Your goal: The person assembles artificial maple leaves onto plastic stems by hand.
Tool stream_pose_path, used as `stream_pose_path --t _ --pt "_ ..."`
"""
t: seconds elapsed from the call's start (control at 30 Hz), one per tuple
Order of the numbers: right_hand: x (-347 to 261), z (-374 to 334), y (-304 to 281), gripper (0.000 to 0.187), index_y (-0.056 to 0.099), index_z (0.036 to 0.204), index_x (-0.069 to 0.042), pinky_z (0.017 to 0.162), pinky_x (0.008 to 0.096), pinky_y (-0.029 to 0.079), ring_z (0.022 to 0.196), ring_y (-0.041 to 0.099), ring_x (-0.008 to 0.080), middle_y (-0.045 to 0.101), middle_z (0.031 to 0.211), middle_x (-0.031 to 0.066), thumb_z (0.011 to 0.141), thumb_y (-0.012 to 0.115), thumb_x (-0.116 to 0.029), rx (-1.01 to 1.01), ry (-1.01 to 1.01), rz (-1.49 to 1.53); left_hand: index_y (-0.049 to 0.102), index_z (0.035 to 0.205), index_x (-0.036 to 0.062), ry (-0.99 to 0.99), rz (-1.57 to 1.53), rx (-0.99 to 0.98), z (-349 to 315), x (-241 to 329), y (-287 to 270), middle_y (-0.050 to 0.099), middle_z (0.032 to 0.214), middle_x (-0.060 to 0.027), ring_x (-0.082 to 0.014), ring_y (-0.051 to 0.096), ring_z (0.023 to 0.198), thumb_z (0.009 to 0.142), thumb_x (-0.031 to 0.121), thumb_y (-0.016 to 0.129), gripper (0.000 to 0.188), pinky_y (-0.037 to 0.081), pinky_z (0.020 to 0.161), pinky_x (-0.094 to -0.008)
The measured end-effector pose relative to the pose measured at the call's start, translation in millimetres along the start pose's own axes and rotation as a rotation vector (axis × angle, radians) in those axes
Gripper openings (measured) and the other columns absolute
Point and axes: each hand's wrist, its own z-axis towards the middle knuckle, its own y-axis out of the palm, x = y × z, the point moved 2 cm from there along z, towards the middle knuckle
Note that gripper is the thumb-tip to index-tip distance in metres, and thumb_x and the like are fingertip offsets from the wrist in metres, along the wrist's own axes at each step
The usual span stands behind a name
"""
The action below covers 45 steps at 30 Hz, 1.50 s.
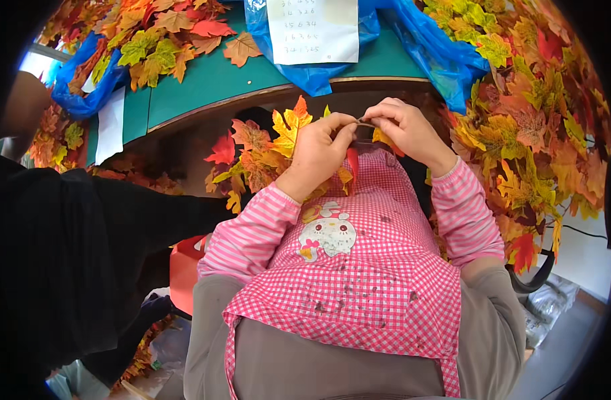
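Note:
Above my lap, my left hand (317,150) and my right hand (412,133) meet with thumbs and forefingers pinched. Between the fingertips runs a thin brown stem (365,124), partly covered by the fingers. A bunch of artificial maple leaves (259,157), red, orange and yellow, spreads out beside and behind my left hand. Below the fingertips a narrow red leaf (353,163) hangs over the pink checked apron (359,267). An orange-yellow leaf (384,141) shows under my right hand. Whether all these leaves join the stem is hidden.
Ahead is a green table (205,93) with a curved edge, bearing blue plastic bags (425,53) and a paper sheet (312,30). Leaves (519,127) are massed at the right and leaf piles (165,40) at the far left. A person in black (59,267) is close on my left.

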Motion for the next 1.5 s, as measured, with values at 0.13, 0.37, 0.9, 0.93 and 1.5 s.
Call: stream_pose_path --t 0.13,0.37,0.9,0.93,1.5 --pt "-6.8 -4.9 -2.3 0.013 0.064 0.100 0.000 0.074 0.0255 0.048 0.083 0.060 0.0140 0.061 0.089 0.0057 0.089 0.058 -0.003 0.010 0.134 0.172 0.066 0.093 -0.0018 -0.022 -0.059 0.010 3.0 -4.0 0.8 0.065 0.071 -0.0067 -0.0092 0.059 0.063 0.089 0.008 0.061 0.012 0.047 0.057 -0.0250" --pt "-4.0 -5.5 -1.4 0.011 0.063 0.099 -0.001 0.073 0.0237 0.046 0.082 0.058 0.0107 0.060 0.091 0.0039 0.089 0.058 -0.002 0.012 0.100 0.191 0.067 0.089 -0.0011 -0.051 -0.031 0.021 2.3 -7.0 4.1 0.063 0.068 -0.0055 -0.0079 0.055 0.059 0.085 0.009 0.062 0.012 0.045 0.054 -0.0256" --pt "-3.1 -1.3 0.8 0.009 0.062 0.094 -0.003 0.079 0.0327 0.044 0.082 0.058 0.0224 0.061 0.089 0.0061 0.085 0.060 -0.003 0.037 -0.096 -0.083 0.064 0.086 -0.0024 0.000 0.051 -0.009 1.7 -3.0 6.9 0.056 0.067 0.0039 -0.0020 0.047 0.060 0.088 0.005 0.060 0.009 0.038 0.052 -0.0203" --pt "-5.8 -1.6 1.8 0.009 0.062 0.094 -0.003 0.079 0.0327 0.044 0.082 0.058 0.0224 0.061 0.089 0.0061 0.085 0.060 -0.003 0.035 -0.096 -0.082 0.064 0.086 -0.0024 0.029 0.077 0.008 1.0 -2.0 6.9 0.056 0.067 0.0037 -0.0022 0.048 0.060 0.087 0.005 0.059 0.008 0.039 0.052 -0.0205" --pt "-22.9 -11.0 30.2 0.015 0.061 0.096 -0.007 0.085 0.0390 0.040 0.089 0.056 0.0263 0.059 0.088 0.0055 0.081 0.060 -0.004 0.246 -0.205 -0.348 0.064 0.089 -0.0020 0.107 0.207 0.085 0.8 -3.0 9.4 0.060 0.066 -0.0031 -0.0080 0.053 0.057 0.085 0.006 0.059 0.011 0.043 0.050 -0.0251"
